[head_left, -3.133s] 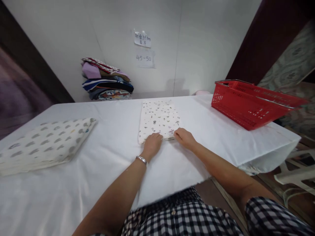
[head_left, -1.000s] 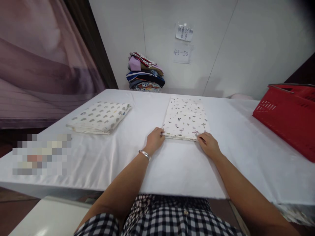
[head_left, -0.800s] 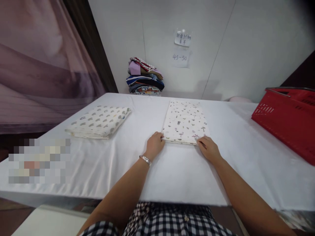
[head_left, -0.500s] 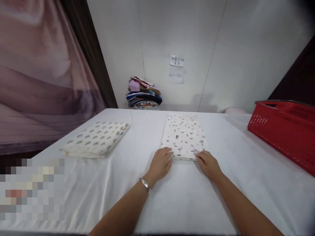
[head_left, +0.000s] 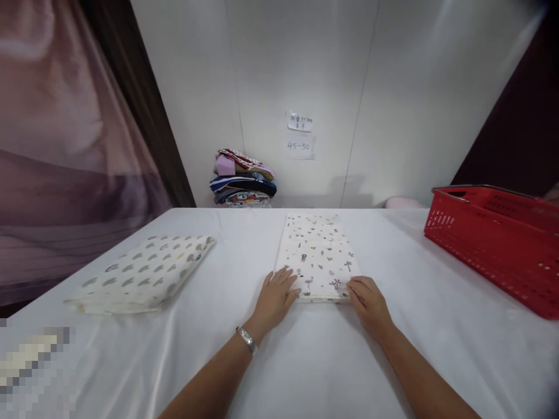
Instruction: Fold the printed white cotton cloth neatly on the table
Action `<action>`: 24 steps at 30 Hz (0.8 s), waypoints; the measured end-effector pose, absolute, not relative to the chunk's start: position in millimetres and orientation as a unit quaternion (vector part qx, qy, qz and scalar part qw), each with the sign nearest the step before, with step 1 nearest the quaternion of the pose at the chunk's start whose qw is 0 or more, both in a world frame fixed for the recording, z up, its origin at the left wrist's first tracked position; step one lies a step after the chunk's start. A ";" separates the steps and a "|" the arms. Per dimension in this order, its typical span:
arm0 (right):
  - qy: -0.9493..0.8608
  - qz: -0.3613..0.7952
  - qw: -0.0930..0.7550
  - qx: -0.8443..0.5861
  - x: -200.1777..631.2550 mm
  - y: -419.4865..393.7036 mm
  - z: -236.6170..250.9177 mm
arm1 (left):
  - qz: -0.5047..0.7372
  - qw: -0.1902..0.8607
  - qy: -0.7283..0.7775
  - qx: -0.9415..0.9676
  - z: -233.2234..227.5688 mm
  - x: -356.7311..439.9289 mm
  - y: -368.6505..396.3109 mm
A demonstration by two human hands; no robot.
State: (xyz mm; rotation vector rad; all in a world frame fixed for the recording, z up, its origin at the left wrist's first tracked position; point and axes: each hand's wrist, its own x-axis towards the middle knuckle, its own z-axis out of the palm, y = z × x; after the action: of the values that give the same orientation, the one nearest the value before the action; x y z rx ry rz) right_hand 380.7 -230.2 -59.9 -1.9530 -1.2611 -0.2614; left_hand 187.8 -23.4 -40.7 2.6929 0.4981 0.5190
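Note:
A white cloth [head_left: 317,250], printed with small palm trees and birds, lies folded into a long rectangle on the white-covered table [head_left: 332,361]. At its near left corner, my left hand [head_left: 275,297] rests with the fingers spread, the tips on the fabric. A silver bracelet [head_left: 247,340] circles that wrist. My right hand [head_left: 369,299] has thumb and fingers pinched at the near right corner. Off to the left sits a second folded white cloth [head_left: 148,270] with grey cloud-like prints, touched by neither hand.
A red plastic basket [head_left: 493,244] with a metal handle stands on the right. Several folded fabrics are stacked in a pile [head_left: 244,183] beyond the far edge, under paper notes [head_left: 300,145] on the wall. Pink drapery [head_left: 65,145] hangs at left; the lower left corner is pixelated.
The whole view has shifted, so the scene sits lower and further left. My left hand's fingers have spread out flatter over the cloth's corner. My right hand keeps its place at the other corner.

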 end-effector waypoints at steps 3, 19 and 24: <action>-0.515 -0.052 0.358 -0.777 387.1 -230.6 -62.1 | 0.120 0.177 0.178 0.961 -52.4 191.4 -16.2; -0.599 0.026 0.232 -0.766 421.0 -133.5 -1.9 | 0.109 0.146 0.189 0.965 -61.6 192.3 -14.1; -0.552 0.063 0.112 -0.824 452.3 -80.5 -28.6 | 0.123 0.130 0.177 0.968 -71.3 191.0 -10.0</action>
State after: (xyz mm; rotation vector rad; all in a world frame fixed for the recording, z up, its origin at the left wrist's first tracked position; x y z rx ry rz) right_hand 452.3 -80.5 -28.6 -2.4189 -1.6202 0.1855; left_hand 191.0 -10.0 -71.3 2.8122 0.5149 0.3573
